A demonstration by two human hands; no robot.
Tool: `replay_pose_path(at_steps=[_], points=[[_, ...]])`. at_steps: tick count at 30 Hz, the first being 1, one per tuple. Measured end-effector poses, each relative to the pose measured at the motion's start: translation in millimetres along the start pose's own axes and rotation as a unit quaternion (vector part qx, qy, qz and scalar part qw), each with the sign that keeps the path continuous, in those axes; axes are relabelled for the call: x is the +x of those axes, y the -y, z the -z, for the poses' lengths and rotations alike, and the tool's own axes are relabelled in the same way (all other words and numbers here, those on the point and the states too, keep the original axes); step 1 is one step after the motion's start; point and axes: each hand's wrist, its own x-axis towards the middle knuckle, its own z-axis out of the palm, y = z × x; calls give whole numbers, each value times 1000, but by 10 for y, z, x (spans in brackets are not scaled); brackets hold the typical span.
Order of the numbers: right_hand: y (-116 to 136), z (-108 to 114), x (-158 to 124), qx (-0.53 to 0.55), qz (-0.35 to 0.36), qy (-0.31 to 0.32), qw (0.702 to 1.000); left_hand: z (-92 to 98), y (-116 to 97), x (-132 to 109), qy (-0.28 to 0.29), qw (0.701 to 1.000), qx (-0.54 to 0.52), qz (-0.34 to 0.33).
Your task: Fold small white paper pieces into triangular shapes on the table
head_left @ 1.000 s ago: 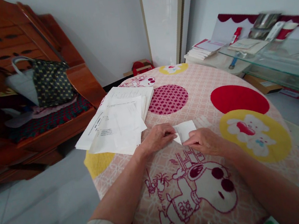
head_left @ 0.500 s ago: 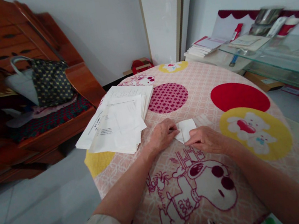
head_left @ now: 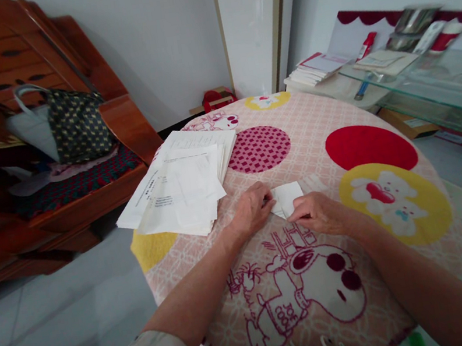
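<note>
A small folded piece of white paper (head_left: 288,194) lies on the round cloth-covered table, between my two hands. My left hand (head_left: 253,209) is closed on its left edge, fingers curled and partly hiding the creased flap. At the lower right, my right hand (head_left: 320,215) pinches the paper's near edge between thumb and fingers. Fold lines show on the paper near both sets of fingertips. To the left of my left hand rests a loose stack of printed and blank sheets (head_left: 191,182).
The patterned tablecloth (head_left: 293,118) covers the round table. At the right, a glass shelf (head_left: 433,83) holds metal bowls and a cup, beside more papers (head_left: 313,69). A wooden bench (head_left: 116,124) with a dark patterned bag (head_left: 76,125) stands at the left.
Both hands stay on the folded paper with only a slight shift; my right fingertips sit a touch further right along its near edge. The view has tilted slightly.
</note>
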Motion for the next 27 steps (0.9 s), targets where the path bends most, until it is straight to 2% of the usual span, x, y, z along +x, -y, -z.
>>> replay_pose_path(at_steps=[8, 12, 17, 27], points=[[144, -64, -9, -88, -31, -22, 995, -29, -4, -2, -1, 1000, 6, 16], [156, -91, -6, -113, 17, -30, 993, -30, -8, 0, 3, 1000, 5, 23], [73, -138, -65, -74, 65, -65, 993, -42, -5, 8, 0, 1000, 7, 21], [75, -175, -60, -83, 78, -90, 989, -34, -15, 11, 1, 1000, 6, 27]])
